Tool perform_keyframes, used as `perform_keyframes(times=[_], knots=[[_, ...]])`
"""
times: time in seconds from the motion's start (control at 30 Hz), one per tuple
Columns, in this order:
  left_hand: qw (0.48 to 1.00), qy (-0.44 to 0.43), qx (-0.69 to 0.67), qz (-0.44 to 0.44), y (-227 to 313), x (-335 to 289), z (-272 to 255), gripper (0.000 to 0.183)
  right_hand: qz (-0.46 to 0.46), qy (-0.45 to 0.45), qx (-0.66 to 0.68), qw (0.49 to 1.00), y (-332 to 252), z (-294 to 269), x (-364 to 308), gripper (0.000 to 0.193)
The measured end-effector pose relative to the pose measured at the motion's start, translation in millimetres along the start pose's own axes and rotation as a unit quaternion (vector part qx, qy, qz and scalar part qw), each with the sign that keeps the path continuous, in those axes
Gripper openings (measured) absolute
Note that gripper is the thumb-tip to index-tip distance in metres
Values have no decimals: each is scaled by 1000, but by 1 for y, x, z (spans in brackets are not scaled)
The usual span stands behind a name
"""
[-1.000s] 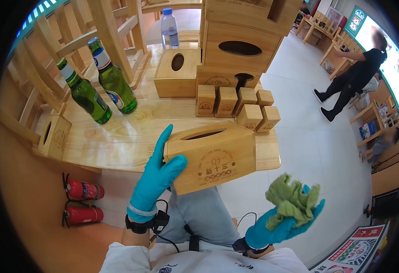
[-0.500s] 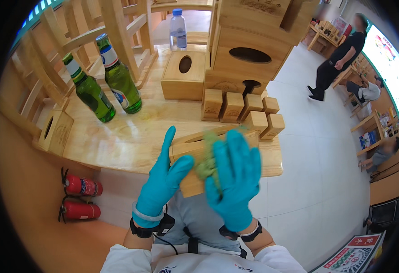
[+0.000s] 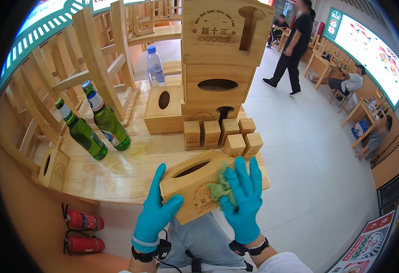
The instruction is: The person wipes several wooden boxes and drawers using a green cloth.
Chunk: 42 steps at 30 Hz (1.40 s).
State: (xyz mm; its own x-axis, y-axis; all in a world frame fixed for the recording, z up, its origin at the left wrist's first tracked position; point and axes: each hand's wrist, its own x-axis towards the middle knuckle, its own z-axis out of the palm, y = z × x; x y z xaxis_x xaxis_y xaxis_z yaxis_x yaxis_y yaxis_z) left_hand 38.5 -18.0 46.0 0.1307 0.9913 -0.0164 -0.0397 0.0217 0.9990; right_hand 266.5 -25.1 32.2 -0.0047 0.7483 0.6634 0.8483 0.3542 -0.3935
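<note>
A light wooden tissue box (image 3: 185,195) with an oval slot on top and engraved marks on its side is held tilted over the table's front edge. My left hand (image 3: 154,211), in a teal glove, grips its left end, thumb on the near side. My right hand (image 3: 245,202), gloved alike, presses a crumpled green cloth (image 3: 219,187) against the engraved side near the box's right end. Part of the cloth is hidden by the fingers. Just beyond the box stand several small wooden blocks (image 3: 210,134).
On the table (image 3: 113,182) stand two green bottles (image 3: 110,127), a clear plastic bottle (image 3: 155,68), another tissue box (image 3: 165,109) and tall stacked wooden boxes (image 3: 217,52). Two fire extinguishers (image 3: 85,243) sit on the floor at left. A person in black (image 3: 295,45) stands beyond the table.
My view has shifted, so the table's things appear lower and further left. My right hand with the green cloth has moved slightly over the box's side, uncovering more engraving. The left grip stays.
</note>
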Motion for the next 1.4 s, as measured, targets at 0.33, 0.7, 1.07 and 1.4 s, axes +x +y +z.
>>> perform_keyframes(times=[0.33,0.7,1.07,1.4], knots=[[998,-30,16,44,-9,-3,-9,99,274,12,433,859,7,4,-30,50],[998,8,-10,58,-22,-9,-27,91,274,-39,370,887,-18,-1,-74,57],[988,71,-132,-36,-49,-16,-8,66,-113,-60,188,974,-51,-57,-44,70],[970,39,-238,-36,-55,-6,9,59,-193,-73,242,948,-58,-59,-18,53]])
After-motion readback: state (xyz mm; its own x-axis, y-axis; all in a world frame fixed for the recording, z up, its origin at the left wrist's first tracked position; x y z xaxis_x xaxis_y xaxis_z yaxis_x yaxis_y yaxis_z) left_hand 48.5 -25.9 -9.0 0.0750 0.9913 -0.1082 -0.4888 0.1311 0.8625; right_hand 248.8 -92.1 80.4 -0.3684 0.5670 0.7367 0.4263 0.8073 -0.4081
